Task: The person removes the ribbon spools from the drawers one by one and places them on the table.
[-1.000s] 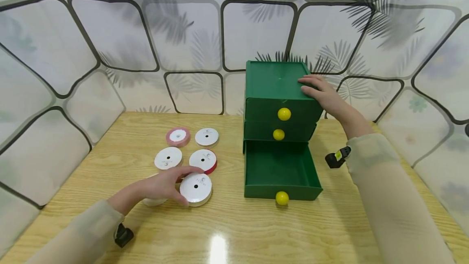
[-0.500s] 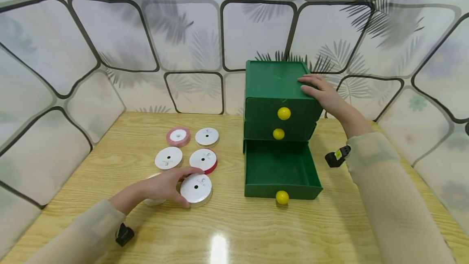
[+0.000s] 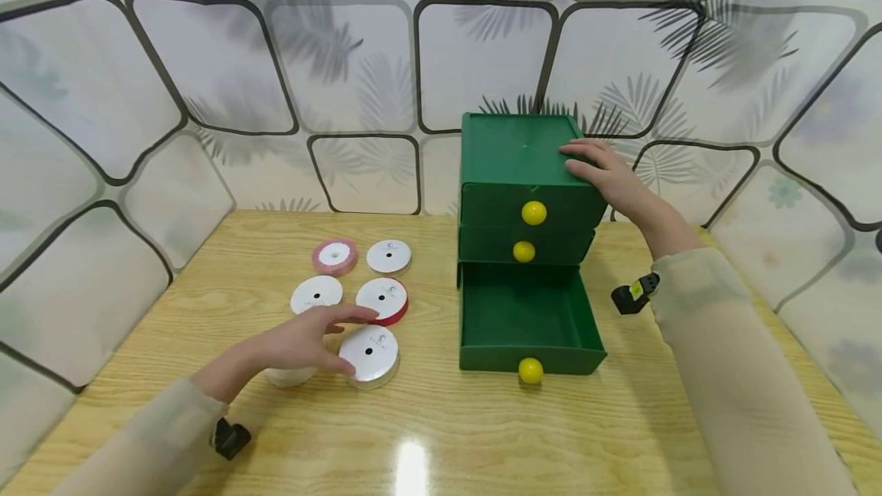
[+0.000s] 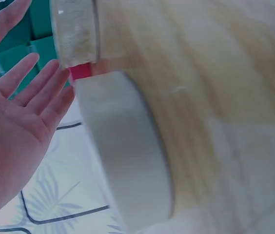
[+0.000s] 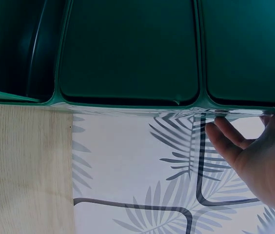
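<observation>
My left hand [image 3: 303, 339] hovers with fingers spread at the left of a white ribbon spool [image 3: 375, 354]. Its thumb reaches the spool's left edge, and its fingertips lie over the near edge of a red ribbon spool [image 3: 386, 295]. Under the palm, another pale spool [image 3: 289, 379] is partly hidden; in the left wrist view a wide white spool [image 4: 127, 151] fills the middle, beside the open palm [image 4: 15, 136]. My right hand [image 3: 613, 178] rests on the top right edge of a green drawer cabinet [image 3: 517, 151]. The cabinet's bottom drawer [image 3: 475, 358] is pulled out with nothing in it.
Farther back lie a pink ribbon spool [image 3: 351, 260], a white-faced spool [image 3: 389, 257] and another white spool [image 3: 313, 295]. Yellow knobs front the drawers, the lowest knob [image 3: 530, 371] nearest me. A patterned curtain [image 3: 365, 98] borders the wooden table [image 3: 468, 435].
My left hand has eased back from the white ribbon spool, up and slightly left, with its fingers now wider apart. The spool stays in place. My right hand has not moved.
</observation>
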Tool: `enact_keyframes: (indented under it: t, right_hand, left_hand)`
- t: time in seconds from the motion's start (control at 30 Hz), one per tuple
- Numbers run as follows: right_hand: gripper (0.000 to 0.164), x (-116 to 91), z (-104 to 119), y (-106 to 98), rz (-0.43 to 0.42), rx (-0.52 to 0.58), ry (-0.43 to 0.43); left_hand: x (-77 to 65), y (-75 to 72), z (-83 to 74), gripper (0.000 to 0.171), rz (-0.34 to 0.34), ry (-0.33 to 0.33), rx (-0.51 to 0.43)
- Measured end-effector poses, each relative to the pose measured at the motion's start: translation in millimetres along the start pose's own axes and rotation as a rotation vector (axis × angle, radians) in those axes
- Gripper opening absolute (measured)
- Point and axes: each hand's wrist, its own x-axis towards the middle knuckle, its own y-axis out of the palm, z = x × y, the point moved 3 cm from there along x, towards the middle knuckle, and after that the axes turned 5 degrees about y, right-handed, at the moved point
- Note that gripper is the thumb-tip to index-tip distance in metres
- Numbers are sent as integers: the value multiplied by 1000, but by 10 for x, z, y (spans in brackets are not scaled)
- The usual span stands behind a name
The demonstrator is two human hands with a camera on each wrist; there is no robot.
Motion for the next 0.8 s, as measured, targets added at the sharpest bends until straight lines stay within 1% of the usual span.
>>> enact_keyframes:
  t: [0.1,0.17,0.27,0.33,0.5,0.63,0.8]
  right_hand:
    - [53,-7,7,-5,-4,-2,0]
    - [53,-13,11,-7,-6,-6,0]
    - [53,-21,9,-5,-8,-9,1]
    - [53,-27,6,-3,-9,-13,3]
    - [53,-38,1,-2,-8,-14,-1]
    - [53,-38,2,0,-6,-7,-7]
    - [53,-34,15,10,-7,-2,-10]
  left_hand:
    - [20,-42,-83,67,-74,18,-20]
    - [50,-43,-138,62,-134,29,-42]
    - [100,-6,-207,56,-207,45,-87]
    - [139,39,-249,53,-238,52,-132]
    - [231,151,-376,51,-266,63,-253]
    - [280,234,-502,49,-266,60,-319]
    - [307,355,-648,48,-259,66,-407]
